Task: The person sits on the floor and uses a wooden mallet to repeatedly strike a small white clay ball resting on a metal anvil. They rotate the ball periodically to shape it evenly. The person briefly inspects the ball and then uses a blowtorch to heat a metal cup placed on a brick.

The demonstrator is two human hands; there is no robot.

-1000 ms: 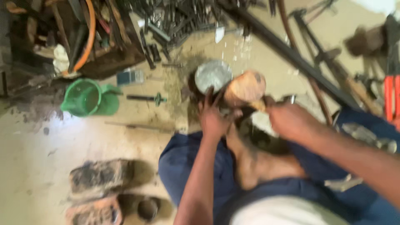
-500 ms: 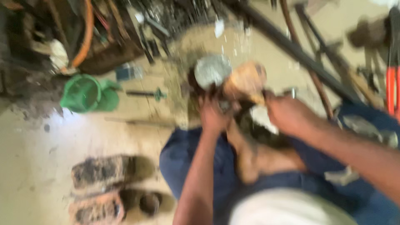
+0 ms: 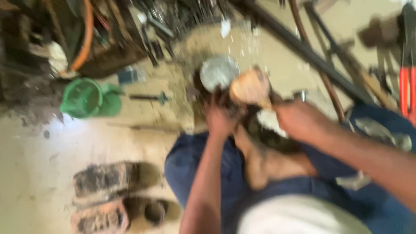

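Observation:
The view is blurred. I sit on the floor in blue trousers, one bare foot (image 3: 260, 160) tucked in front of me. My left hand (image 3: 221, 119) is closed around something dark just below a round grey metal part (image 3: 218, 71). A tan rounded object (image 3: 250, 89) lies beside that part, between my hands. My right hand (image 3: 299, 119) is curled near a pale piece (image 3: 271, 121); what it grips is hidden by blur.
A green plastic funnel-like container (image 3: 89, 99) stands at left, a small dark tool (image 3: 151, 98) next to it. Two dirty bricks (image 3: 104, 180) lie at lower left. Metal rods and scrap (image 3: 303, 47) fill the back; red-handled cutters (image 3: 407, 82) at right.
The camera has drifted slightly, so the scene sits a little lower in view. My hands stay at the same spot by the grey part and tan object.

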